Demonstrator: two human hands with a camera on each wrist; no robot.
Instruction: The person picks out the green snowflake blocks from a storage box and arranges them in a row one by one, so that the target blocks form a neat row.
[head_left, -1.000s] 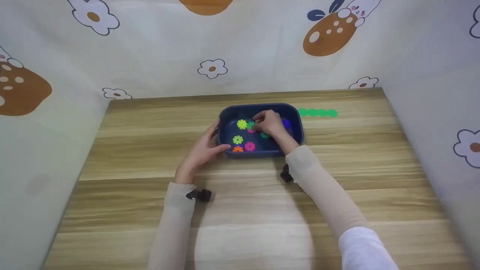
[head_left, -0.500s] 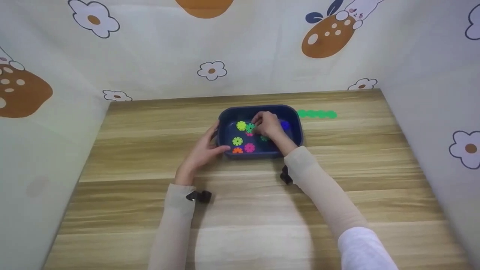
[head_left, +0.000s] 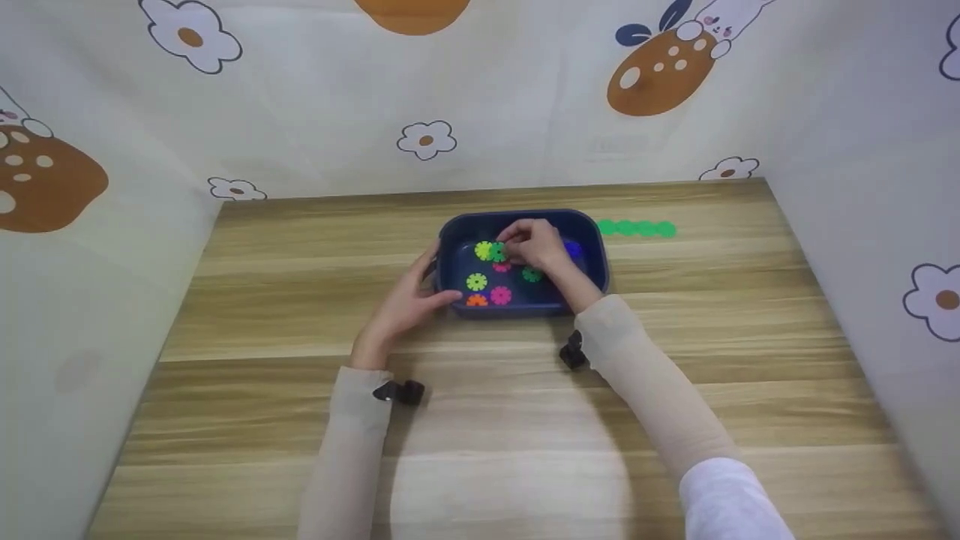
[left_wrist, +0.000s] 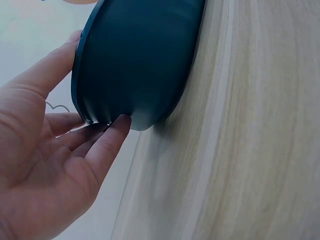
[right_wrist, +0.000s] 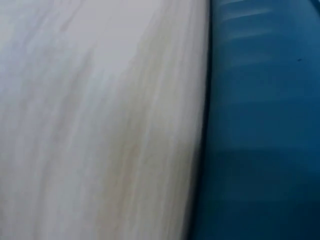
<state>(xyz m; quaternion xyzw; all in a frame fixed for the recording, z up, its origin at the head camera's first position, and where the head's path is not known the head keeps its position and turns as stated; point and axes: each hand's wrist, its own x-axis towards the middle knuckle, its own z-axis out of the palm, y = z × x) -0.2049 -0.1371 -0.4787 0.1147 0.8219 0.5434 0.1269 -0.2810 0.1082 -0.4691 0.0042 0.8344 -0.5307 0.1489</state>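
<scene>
A dark blue plastic tray (head_left: 517, 310) stands on the table, with several notched, snowflake-shaped plastic discs inside. My left hand (head_left: 405, 300) grips its left end: the thumb lies over the near rim and the fingers press the end wall, as the left wrist view also shows. Inside the tray, my right hand (head_left: 536, 246) pinches a green disc (head_left: 496, 253) between thumb and fingertips, beside a yellow disc (head_left: 481, 250). Partly under the green one is a pink disc (head_left: 501, 267). Only tray wall (right_wrist: 265, 125) and tabletop appear in the right wrist view.
Lying in the tray are a yellow-green disc (head_left: 476, 282), a pink disc (head_left: 500, 295), an orange disc (head_left: 476, 301), another green disc (head_left: 531, 274) and something blue (head_left: 573, 250). A row of joined green discs (head_left: 637, 228) lies right of the tray on the wooden table (head_left: 300, 300).
The pinched green disc has shifted slightly left and now overlaps the yellow disc's edge. My right fingertips moved left with it. My left hand keeps its place on the tray.
</scene>
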